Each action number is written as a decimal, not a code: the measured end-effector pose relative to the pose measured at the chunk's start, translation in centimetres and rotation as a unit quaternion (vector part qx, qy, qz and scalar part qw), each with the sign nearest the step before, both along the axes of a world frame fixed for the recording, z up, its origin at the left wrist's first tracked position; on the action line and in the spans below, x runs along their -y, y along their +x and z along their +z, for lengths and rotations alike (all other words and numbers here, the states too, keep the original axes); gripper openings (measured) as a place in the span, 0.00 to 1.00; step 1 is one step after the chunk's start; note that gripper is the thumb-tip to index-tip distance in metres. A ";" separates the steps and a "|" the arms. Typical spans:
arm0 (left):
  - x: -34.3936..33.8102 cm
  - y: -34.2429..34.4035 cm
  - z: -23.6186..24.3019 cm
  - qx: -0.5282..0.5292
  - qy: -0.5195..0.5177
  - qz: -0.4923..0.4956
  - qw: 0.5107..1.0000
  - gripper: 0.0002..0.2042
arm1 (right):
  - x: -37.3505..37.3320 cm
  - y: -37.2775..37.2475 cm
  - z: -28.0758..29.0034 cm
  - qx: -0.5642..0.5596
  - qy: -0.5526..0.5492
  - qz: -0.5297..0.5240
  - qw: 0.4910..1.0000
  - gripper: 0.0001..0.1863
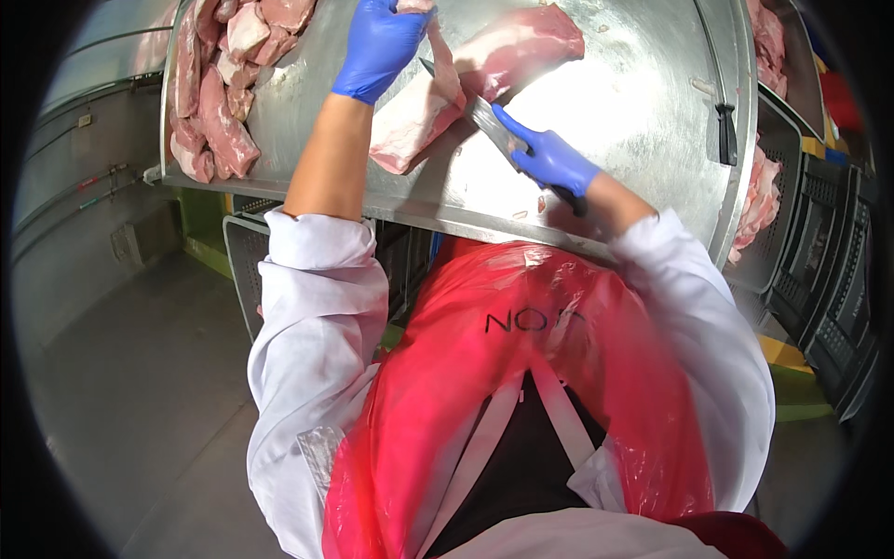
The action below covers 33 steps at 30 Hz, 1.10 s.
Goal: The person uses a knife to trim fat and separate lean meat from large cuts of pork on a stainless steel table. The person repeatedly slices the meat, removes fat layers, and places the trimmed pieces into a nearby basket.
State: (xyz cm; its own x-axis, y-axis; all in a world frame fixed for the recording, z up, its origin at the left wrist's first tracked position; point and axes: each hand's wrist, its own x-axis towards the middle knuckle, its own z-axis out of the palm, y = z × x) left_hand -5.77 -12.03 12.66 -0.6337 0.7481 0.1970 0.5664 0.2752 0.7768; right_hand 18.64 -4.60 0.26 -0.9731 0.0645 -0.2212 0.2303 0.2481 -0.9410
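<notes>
A long piece of raw pork [521, 47] with a pale fat side lies slantwise across the metal work table [643, 121]. My left hand [380, 47], in a blue glove, is closed on the upper end of a strip of meat [445, 70] and pulls it up from the piece. In my right hand [556, 160], also gloved in blue, is a knife [494, 126] with a dark handle. Its forefinger lies along the blade. The blade runs up to the left against the pork, partly hidden behind the strip.
Several cut pieces of meat [223, 121] are heaped at the table's left end. Near the right edge lies a thin tool with a black handle [726, 135]. Beyond that edge stand crates with more meat [759, 200] and stacked black crates [824, 252]. Small scraps dot the tabletop.
</notes>
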 end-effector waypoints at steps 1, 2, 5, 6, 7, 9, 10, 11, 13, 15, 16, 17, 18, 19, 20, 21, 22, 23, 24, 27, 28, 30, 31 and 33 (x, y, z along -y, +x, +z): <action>0.3 0.2 0.4 -0.015 -0.001 -0.003 1.000 0.07 | -0.1 -0.4 -0.5 0.032 -0.004 -0.003 0.999 0.38; 0.4 0.4 0.8 -0.027 -0.010 -0.005 1.000 0.08 | -0.3 -1.5 -0.9 0.065 -0.007 -0.005 0.998 0.38; -0.3 1.7 2.1 -0.011 0.005 -0.011 1.000 0.08 | 0.4 -5.5 -2.1 0.063 -0.005 -0.023 0.998 0.38; -0.2 1.2 1.8 0.033 0.039 0.001 0.999 0.08 | 1.0 -6.0 -2.1 0.058 -0.006 -0.025 0.998 0.38; 0.0 0.7 1.6 0.076 0.075 0.013 0.994 0.08 | 1.5 -6.4 -2.1 0.053 -0.007 -0.028 0.998 0.38; 0.9 0.0 3.3 0.068 -0.001 0.036 0.997 0.08 | 1.7 -3.4 -3.6 0.000 0.048 -0.019 0.999 0.36; 1.0 0.1 4.3 0.066 -0.037 0.045 0.996 0.08 | 2.3 -2.3 -6.5 -0.104 0.069 -0.045 0.991 0.35; 1.3 0.4 4.3 0.044 -0.014 0.037 0.998 0.07 | 3.0 -1.4 -8.2 -0.206 0.086 -0.068 0.972 0.34; 2.3 1.2 3.9 0.000 0.026 0.027 0.999 0.05 | 2.7 -4.4 -1.3 0.081 0.024 0.010 0.996 0.34; 1.9 1.2 3.9 0.082 0.075 -0.012 0.994 0.03 | 2.5 -8.1 -0.9 0.109 0.007 0.005 0.994 0.34; 2.0 0.8 4.0 0.119 0.099 -0.027 0.988 0.03 | 2.7 -8.6 -1.4 0.125 0.025 0.019 0.992 0.34; 2.4 0.2 4.1 0.165 0.109 -0.023 0.980 0.03 | 3.5 -7.4 -3.5 0.036 0.055 0.004 0.998 0.34; 2.7 -0.8 4.0 0.214 0.121 -0.023 0.969 0.04 | 4.2 -4.8 -6.6 -0.049 0.087 -0.016 0.995 0.34; 3.2 -1.5 3.9 0.261 0.135 -0.017 0.956 0.05 | 4.6 -2.9 -8.0 -0.136 0.119 -0.029 0.983 0.34; 3.8 -1.2 4.4 0.241 0.138 -0.008 0.961 0.05 | 4.6 -1.9 -6.3 -0.076 0.025 0.016 0.997 0.36; 3.7 0.0 5.3 0.226 0.138 -0.013 0.964 0.05 | 4.2 -2.8 -5.7 -0.051 0.065 0.017 0.996 0.36; 3.7 0.9 5.7 0.210 0.135 -0.014 0.968 0.05 | 4.3 -4.6 -5.4 -0.026 0.101 0.020 0.994 0.37; 3.7 1.0 5.7 0.209 0.145 -0.025 0.967 0.05 | 4.6 -6.3 -4.1 -0.003 0.138 0.025 0.990 0.38; 3.7 0.6 5.7 0.204 0.155 -0.037 0.966 0.04 | 4.3 -8.4 0.5 0.134 0.056 0.052 0.988 0.38; 4.2 -1.1 5.8 0.237 0.184 -0.056 0.952 0.04 | 5.5 -8.0 -6.0 -0.184 0.165 -0.022 0.969 0.37; 4.7 -1.7 5.8 0.257 0.197 -0.054 0.945 0.04 | 5.5 -5.7 -1.7 0.078 0.105 0.045 0.990 0.37; 4.9 -1.0 6.6 0.224 0.198 -0.035 0.954 0.03 | 5.8 -4.9 -6.4 -0.051 0.128 0.012 0.990 0.35; 5.1 -0.4 7.0 0.210 0.193 -0.024 0.958 0.03 | 6.1 -5.6 -4.7 -0.010 0.132 0.018 0.991 0.35; 4.8 0.3 8.2 0.204 0.177 -0.041 0.962 0.02 | 6.7 -7.9 -2.9 0.016 0.122 0.016 0.992 0.35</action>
